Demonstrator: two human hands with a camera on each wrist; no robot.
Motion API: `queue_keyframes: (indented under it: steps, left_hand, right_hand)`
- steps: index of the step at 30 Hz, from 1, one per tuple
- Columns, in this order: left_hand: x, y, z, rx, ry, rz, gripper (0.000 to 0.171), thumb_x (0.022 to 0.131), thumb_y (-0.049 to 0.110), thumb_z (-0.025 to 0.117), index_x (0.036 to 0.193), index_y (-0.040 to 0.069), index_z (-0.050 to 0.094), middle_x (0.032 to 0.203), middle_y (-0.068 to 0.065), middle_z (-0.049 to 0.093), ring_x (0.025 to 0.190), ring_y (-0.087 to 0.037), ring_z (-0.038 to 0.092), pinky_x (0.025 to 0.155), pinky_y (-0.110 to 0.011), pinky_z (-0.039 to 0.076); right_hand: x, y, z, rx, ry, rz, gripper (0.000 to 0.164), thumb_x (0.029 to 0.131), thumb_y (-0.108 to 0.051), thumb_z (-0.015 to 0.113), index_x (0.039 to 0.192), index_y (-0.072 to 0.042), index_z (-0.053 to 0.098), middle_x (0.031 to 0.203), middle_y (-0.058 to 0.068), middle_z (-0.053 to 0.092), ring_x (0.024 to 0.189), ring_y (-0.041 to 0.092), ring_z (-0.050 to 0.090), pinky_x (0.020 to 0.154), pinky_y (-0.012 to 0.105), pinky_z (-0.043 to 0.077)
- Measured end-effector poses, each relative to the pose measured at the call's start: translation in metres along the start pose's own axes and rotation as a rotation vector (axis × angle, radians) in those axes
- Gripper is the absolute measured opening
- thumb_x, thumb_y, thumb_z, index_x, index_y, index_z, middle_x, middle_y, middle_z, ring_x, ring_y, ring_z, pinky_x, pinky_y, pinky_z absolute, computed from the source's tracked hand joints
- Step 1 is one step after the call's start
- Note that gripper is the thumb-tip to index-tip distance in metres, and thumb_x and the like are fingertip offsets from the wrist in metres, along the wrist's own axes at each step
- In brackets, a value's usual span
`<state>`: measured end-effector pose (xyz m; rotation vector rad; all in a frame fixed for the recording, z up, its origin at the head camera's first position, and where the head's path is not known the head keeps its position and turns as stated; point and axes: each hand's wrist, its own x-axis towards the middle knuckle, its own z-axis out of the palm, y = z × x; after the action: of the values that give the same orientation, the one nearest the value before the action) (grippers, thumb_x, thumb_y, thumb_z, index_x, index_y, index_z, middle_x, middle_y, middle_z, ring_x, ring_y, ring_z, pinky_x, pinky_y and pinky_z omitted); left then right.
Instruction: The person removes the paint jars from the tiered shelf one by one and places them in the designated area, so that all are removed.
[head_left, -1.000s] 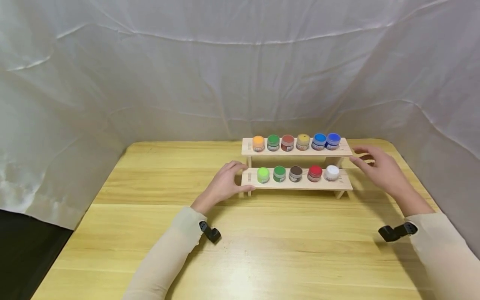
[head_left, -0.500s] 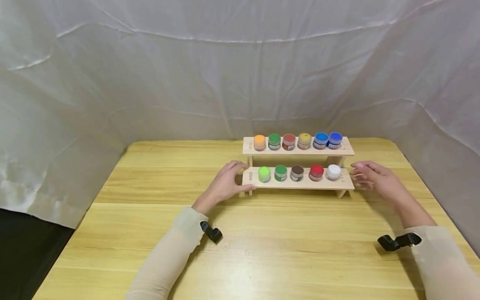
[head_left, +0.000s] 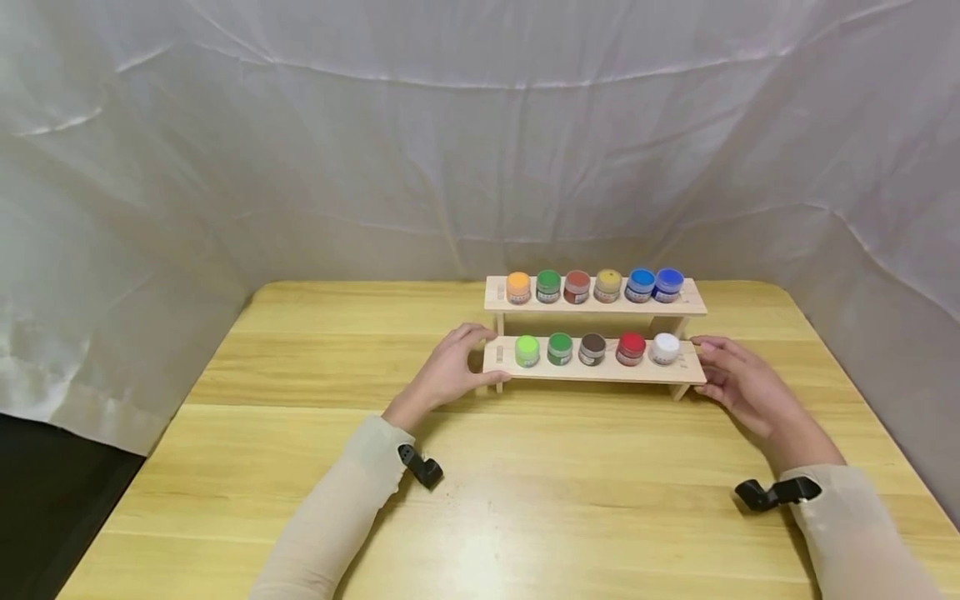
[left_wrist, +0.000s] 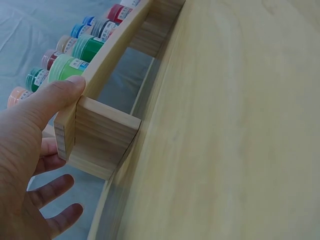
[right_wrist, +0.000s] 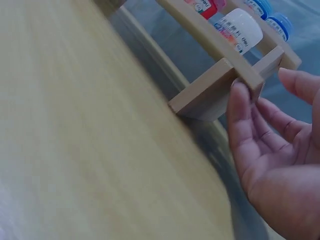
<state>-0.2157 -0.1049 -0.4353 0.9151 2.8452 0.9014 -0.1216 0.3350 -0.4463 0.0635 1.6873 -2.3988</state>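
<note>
A pale wooden rack (head_left: pixel 592 373) has two stepped shelves with small paint jars standing in a row on each. On the lower shelf are a lime jar (head_left: pixel 527 352), a green jar (head_left: pixel 559 350), a dark brown jar (head_left: pixel 592 350), a red jar (head_left: pixel 631 350) and a white jar (head_left: pixel 665 349). My left hand (head_left: pixel 448 367) grips that shelf's left end, its thumb (left_wrist: pixel 70 87) at the front edge beside the lime jar. At the opposite end, my right hand (head_left: pixel 750 387) holds the shelf between thumb (right_wrist: pixel 241 110) and forefinger; its other fingers curl loosely.
On the upper shelf (head_left: pixel 592 307), several jars run from an orange jar (head_left: pixel 518 288) to a blue jar (head_left: pixel 667 286). The wooden table (head_left: pixel 480 483) reaches back to a grey cloth (head_left: pixel 450 150). Black cameras are strapped to both wrists.
My right hand has come down and nearer from beside the upper shelf's right end and taken hold of the lower shelf's right end. The left hand keeps its place.
</note>
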Motion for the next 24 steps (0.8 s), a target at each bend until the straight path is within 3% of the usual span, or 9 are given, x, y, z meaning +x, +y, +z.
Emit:
queue_keyframes:
  steps: [8, 13, 17, 24]
  left_hand:
    - [-0.002, 0.002, -0.002, -0.008, -0.003, -0.004, 0.076, 0.078, 0.056, 0.076, 0.136, 0.011, 0.055, 0.14, -0.005, 0.049, 0.129, -0.026, 0.045, 0.109, -0.043, 0.036]
    - [-0.003, 0.001, -0.001, -0.001, 0.008, 0.008, 0.077, 0.079, 0.057, 0.075, 0.137, 0.011, 0.055, 0.139, -0.005, 0.049, 0.128, -0.025, 0.045, 0.108, -0.042, 0.037]
    - [-0.005, 0.0, -0.001, 0.006, 0.016, 0.026, 0.076, 0.079, 0.057, 0.075, 0.136, 0.011, 0.056, 0.137, -0.004, 0.05, 0.127, -0.024, 0.046, 0.107, -0.042, 0.037]
    - [-0.003, 0.0, -0.005, 0.026, 0.013, 0.052, 0.074, 0.081, 0.062, 0.069, 0.135, 0.013, 0.058, 0.137, -0.004, 0.05, 0.127, -0.023, 0.044, 0.107, -0.041, 0.037]
  right_hand:
    - [0.001, 0.011, -0.001, 0.062, -0.064, -0.089, 0.031, 0.105, -0.007, 0.043, 0.136, -0.008, 0.043, 0.117, 0.004, 0.058, 0.096, 0.014, 0.064, 0.077, 0.028, 0.056]
    - [0.001, 0.016, -0.001, 0.056, -0.103, -0.151, 0.034, 0.104, -0.001, 0.041, 0.137, -0.008, 0.042, 0.11, 0.004, 0.057, 0.097, 0.014, 0.064, 0.08, 0.027, 0.055]
    - [0.002, 0.019, -0.002, 0.064, -0.12, -0.167, 0.035, 0.103, 0.002, 0.041, 0.137, -0.008, 0.043, 0.102, 0.003, 0.059, 0.097, 0.015, 0.065, 0.08, 0.027, 0.055]
    - [0.003, 0.02, -0.004, 0.026, -0.119, -0.183, 0.034, 0.104, 0.001, 0.041, 0.136, -0.008, 0.046, 0.104, 0.004, 0.059, 0.095, 0.014, 0.065, 0.08, 0.027, 0.055]
